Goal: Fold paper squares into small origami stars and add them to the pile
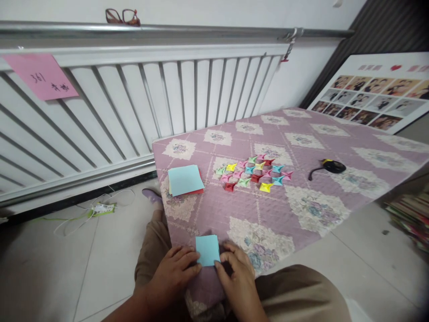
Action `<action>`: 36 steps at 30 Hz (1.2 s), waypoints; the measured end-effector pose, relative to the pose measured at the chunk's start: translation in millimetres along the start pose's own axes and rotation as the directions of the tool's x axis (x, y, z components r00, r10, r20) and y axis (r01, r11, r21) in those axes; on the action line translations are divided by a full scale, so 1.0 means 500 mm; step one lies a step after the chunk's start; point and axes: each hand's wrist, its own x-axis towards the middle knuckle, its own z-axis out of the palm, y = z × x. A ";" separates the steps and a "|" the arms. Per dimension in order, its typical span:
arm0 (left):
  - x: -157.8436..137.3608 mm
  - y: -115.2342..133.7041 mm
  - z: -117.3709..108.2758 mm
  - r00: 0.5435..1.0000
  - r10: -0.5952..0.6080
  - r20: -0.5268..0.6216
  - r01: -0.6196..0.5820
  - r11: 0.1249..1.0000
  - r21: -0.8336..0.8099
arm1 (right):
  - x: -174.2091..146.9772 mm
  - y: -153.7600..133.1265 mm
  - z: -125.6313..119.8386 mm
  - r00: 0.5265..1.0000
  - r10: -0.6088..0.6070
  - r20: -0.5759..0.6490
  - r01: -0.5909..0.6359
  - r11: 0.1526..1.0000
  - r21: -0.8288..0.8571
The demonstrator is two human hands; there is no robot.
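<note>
A light blue square of paper, folded in layers, lies at the near corner of the table. On its left edge, my left hand grips it with fingers together and thumb at the lower corner. My right hand pinches the lower right corner between thumb and curled fingers. Beyond, at the left side, rests a stack of coloured paper sheets, light blue on top with red and yellow edges showing. Several small folded paper pieces in pink, red, yellow, green and blue are grouped mid-table.
A purple flowered cloth covers the table. A black tape measure-like object with a cord lies to the right. Behind stands a white radiator with a pink note. Glasses sit on the pipe. A power strip is on the floor.
</note>
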 end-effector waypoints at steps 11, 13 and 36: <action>-0.008 -0.004 0.007 0.997 -0.012 0.076 0.012 1.000 0.000 | 0.012 0.004 -0.009 0.997 -0.046 0.069 0.060 0.974 -0.220; -0.008 -0.003 0.007 0.998 -0.018 0.065 0.018 1.000 -0.008 | 0.010 0.000 -0.007 0.998 -0.050 0.049 0.061 0.966 -0.251; 0.005 0.000 -0.013 0.995 -0.003 0.102 0.006 0.999 -0.031 | -0.035 0.009 -0.005 0.950 -0.312 0.006 0.309 0.939 -0.153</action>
